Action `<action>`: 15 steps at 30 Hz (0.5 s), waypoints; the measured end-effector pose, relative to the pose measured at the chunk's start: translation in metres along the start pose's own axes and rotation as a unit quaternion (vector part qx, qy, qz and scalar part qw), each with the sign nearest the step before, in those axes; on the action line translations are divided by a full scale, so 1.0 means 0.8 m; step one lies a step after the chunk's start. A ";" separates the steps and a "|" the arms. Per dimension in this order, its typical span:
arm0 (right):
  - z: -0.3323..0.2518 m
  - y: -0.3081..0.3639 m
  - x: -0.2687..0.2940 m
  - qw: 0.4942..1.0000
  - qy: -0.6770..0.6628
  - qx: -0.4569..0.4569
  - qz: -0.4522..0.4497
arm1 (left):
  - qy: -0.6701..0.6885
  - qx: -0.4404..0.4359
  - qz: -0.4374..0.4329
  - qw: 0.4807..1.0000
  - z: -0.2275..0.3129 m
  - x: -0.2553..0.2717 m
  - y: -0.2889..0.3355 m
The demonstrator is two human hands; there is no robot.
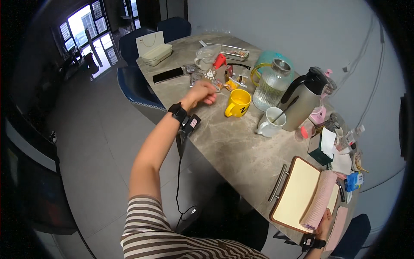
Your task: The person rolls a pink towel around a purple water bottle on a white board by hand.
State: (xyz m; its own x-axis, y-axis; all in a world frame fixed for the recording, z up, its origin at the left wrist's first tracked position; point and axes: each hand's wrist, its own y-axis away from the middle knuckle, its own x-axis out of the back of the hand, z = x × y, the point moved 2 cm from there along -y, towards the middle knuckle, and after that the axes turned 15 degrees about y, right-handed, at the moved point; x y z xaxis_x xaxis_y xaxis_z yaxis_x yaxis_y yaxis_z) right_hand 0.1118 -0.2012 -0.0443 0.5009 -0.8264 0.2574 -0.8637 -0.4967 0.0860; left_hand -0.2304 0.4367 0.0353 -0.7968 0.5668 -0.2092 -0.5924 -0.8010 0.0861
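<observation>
My left hand (pixel 202 93) reaches over the table's far left part, its fingers bent and a little apart, with no held thing visible. Just beyond its fingers lie several small wrapped packets (pixel 209 75) and a yellow packet (pixel 232 85). To its right stands a yellow mug (pixel 239 103). At the lower right, my right hand (pixel 324 223) lies against the near end of a pink textured roll (pixel 320 199). That roll rests on a cream tray (pixel 296 190) with a brown rim and metal handles. The right hand's fingers are partly hidden, so its grip is unclear.
A white mug (pixel 271 122) with a spoon, a steel thermos jug (pixel 302 101) and a glass pitcher (pixel 269 88) stand along the wall side. A tissue box (pixel 320 149) is nearer. A black phone (pixel 167 75) and cream case (pixel 156 54) lie far left. Blue chairs (pixel 137 88) border the table.
</observation>
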 end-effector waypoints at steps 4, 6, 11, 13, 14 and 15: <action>-0.005 0.006 -0.001 0.999 0.037 0.005 0.025 | -0.125 -0.094 0.136 0.978 -0.015 0.026 -0.087; -0.005 0.003 0.000 0.998 0.052 0.006 0.022 | -0.358 -0.196 0.236 0.882 -0.011 0.028 -0.111; 0.004 -0.001 0.006 0.996 0.078 -0.002 0.047 | -0.478 -0.098 0.250 0.837 -0.020 0.019 -0.159; 0.010 -0.001 0.012 0.995 0.082 0.002 0.051 | -0.518 -0.082 0.248 0.815 -0.027 0.015 -0.169; 0.023 -0.003 0.024 0.995 0.082 0.004 0.056 | -0.529 -0.084 0.245 0.808 -0.031 0.011 -0.176; 0.036 -0.007 0.039 0.993 0.092 0.008 0.068 | -0.529 -0.086 0.244 0.809 -0.032 0.012 -0.183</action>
State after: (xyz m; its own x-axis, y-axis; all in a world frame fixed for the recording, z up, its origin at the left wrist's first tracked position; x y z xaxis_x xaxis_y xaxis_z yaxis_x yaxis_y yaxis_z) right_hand 0.1338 -0.2317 -0.0645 0.3603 -0.8240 0.4373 -0.9204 -0.3902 0.0231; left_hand -0.1480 0.5544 -0.0045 -0.6409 -0.0491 0.7660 -0.2249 -0.9422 -0.2485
